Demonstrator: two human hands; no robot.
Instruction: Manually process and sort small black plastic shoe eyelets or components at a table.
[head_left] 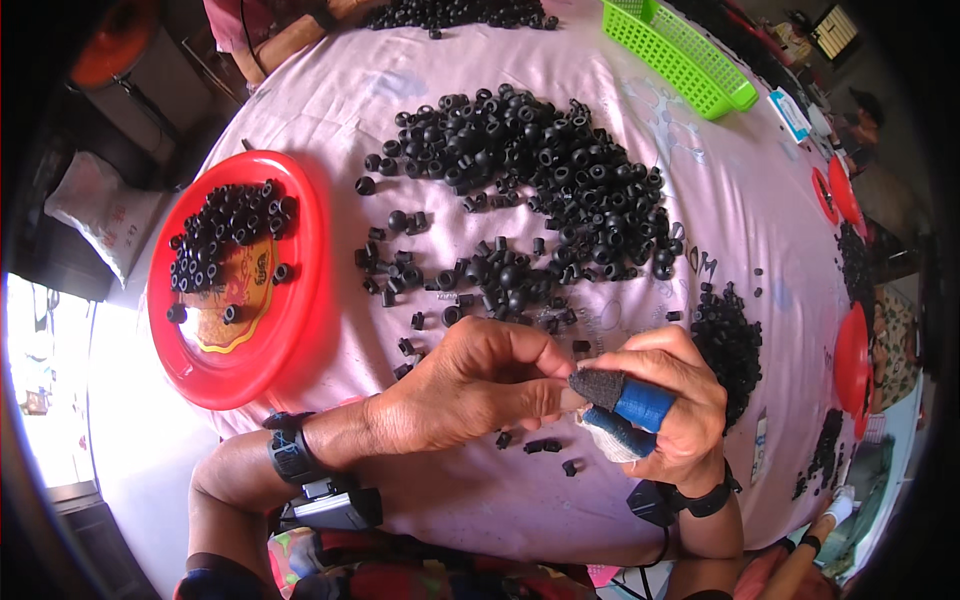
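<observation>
Over the pink tablecloth (420,520), my left hand (470,385) and my right hand (685,395) meet, fingertips pinched together. Whatever small thing sits between them is hidden by the fingers. Two fingers of my right hand are wrapped: one has a dark grey cover and blue tape, the other blue and whitish wrapping. Beyond my hands spreads a heap of small black caps and rings (590,190), with a looser group of black pieces (510,280) nearer to me. A few black pieces (545,445) lie below my fingertips.
A red plate (305,330) with black rings stands at the left. Another black pile (728,345) lies right of my right hand. A green basket (680,55) sits at the far right. Another person's arm (290,45) reaches in at the far left; more people are along the right.
</observation>
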